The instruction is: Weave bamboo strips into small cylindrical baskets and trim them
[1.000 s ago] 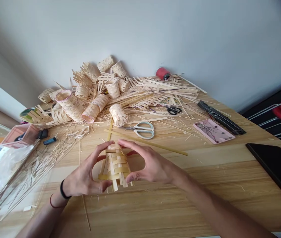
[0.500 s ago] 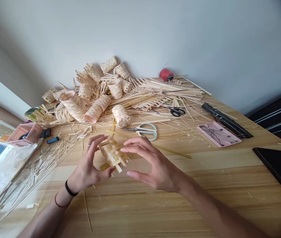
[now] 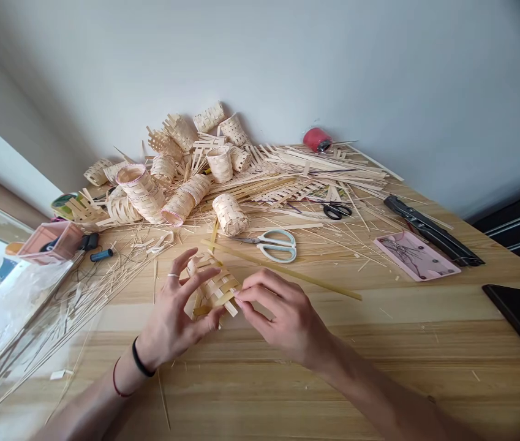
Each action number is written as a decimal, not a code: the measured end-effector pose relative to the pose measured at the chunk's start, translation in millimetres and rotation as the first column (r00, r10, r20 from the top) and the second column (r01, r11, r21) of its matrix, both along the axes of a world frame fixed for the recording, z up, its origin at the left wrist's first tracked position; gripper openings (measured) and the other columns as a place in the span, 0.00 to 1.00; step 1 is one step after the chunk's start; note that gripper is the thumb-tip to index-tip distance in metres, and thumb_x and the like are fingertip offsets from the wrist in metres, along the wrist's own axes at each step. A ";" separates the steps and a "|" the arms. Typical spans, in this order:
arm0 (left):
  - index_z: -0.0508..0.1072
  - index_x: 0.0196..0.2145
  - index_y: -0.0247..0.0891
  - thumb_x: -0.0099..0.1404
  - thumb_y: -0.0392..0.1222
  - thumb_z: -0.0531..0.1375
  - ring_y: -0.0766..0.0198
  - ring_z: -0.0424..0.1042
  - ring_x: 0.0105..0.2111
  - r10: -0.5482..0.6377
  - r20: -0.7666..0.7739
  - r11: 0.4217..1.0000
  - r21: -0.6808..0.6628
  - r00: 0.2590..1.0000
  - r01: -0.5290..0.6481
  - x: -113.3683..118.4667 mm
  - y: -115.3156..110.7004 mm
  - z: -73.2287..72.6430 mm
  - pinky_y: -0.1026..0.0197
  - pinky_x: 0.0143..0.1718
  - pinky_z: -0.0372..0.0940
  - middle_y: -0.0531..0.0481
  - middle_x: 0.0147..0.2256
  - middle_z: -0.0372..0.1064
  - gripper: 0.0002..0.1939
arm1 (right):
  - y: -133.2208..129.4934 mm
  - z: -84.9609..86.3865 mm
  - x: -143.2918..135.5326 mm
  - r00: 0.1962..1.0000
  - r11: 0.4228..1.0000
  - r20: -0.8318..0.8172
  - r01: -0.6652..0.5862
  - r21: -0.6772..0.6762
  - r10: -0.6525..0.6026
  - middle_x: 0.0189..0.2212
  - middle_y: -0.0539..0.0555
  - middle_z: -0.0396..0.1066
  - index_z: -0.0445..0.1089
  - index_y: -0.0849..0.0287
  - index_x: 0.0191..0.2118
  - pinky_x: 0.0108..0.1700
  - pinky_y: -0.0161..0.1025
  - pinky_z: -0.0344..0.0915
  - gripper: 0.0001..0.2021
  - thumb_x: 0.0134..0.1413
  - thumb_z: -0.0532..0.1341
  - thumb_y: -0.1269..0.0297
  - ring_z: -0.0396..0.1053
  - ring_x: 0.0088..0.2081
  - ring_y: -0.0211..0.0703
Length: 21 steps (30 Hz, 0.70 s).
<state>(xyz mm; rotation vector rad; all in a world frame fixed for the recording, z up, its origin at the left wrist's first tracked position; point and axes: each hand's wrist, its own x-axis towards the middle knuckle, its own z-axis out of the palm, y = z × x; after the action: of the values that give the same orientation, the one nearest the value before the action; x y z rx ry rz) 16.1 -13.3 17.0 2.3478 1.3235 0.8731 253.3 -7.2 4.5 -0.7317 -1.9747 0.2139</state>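
Looking down from the head view, we've got the small basket [image 3: 223,285] over the desk [image 3: 287,398], tipped at a slant between our hands. Our left hand [image 3: 170,318] has its grip clamped on it, thumb on the near side, fingers over the top. Our right hand [image 3: 294,318] has thumb and fingertips pinched on its near end, but which strip they've got, we can't tell.

Progress-wise, we'd call the wall mostly woven, with yellow bands going over and under pale ones. Ends poke out past the edge though, and we can't see any binding there, so the rim looks like the unfinished bit. For comparison, the tall basket [image 3: 144,199] by the pile has a pinkish trimmed rim.

A yellow strip [image 3: 319,281] lies loose beyond our right hand, near the scissors [image 3: 262,240], with a pale basket [image 3: 231,215] just beside the blades. Red spool [image 3: 315,139] is back by the wall, fwiw.
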 end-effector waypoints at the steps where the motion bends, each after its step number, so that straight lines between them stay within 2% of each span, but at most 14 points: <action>1: 0.72 0.63 0.50 0.71 0.45 0.67 0.39 0.60 0.73 0.000 -0.007 1.000 -0.005 1.000 0.000 0.1 -0.4 0.6 0.37 0.66 0.69 0.39 0.72 0.51 0.24 | -0.4 -0.6 -0.7 1.000 1.000 0.003 0.006 -0.001 -0.006 0.33 0.54 0.76 0.73 0.59 0.37 0.38 0.37 0.72 0.09 0.66 0.62 0.80 0.75 0.34 0.42; 6: 0.71 0.64 0.48 0.72 0.47 0.65 0.39 0.61 0.72 -0.003 -0.007 0.998 -0.058 1.000 0.003 -1.4 -1.4 5.4 0.38 0.64 0.71 0.38 0.71 0.55 0.24 | -1.9 -2.7 -3.3 0.999 1.000 0.023 0.023 0.021 -0.024 0.32 0.54 0.75 0.70 0.58 0.35 0.36 0.36 0.70 0.11 0.67 0.60 0.80 0.74 0.33 0.41; 13: 0.75 0.63 0.48 0.71 0.47 0.67 0.39 0.60 0.72 0.037 -0.012 0.998 -0.054 0.999 -0.037 4.3 -3.6 6.0 0.39 0.65 0.71 0.38 0.67 0.61 0.24 | -4.7 -6.7 -7.2 0.998 0.994 0.059 0.027 0.105 -0.033 0.32 0.53 0.77 0.72 0.59 0.36 0.36 0.37 0.68 0.10 0.68 0.62 0.81 0.74 0.34 0.41; 21: 0.77 0.60 0.49 0.72 0.46 0.66 0.41 0.58 0.72 0.087 0.013 0.990 -0.112 0.996 -0.085 9.5 -9.1 9.4 0.40 0.65 0.71 0.40 0.65 0.63 0.20 | -7.2 -5.4 -9.9 0.999 0.985 0.040 0.012 0.174 -0.019 0.32 0.54 0.79 0.75 0.63 0.38 0.36 0.39 0.70 0.09 0.66 0.64 0.83 0.73 0.34 0.43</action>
<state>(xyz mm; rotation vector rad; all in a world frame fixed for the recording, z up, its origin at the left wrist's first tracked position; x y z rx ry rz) 25.6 -22.4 26.4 2.2078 1.4378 0.8197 243.4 -14.4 -0.9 -0.6421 -1.9976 0.0163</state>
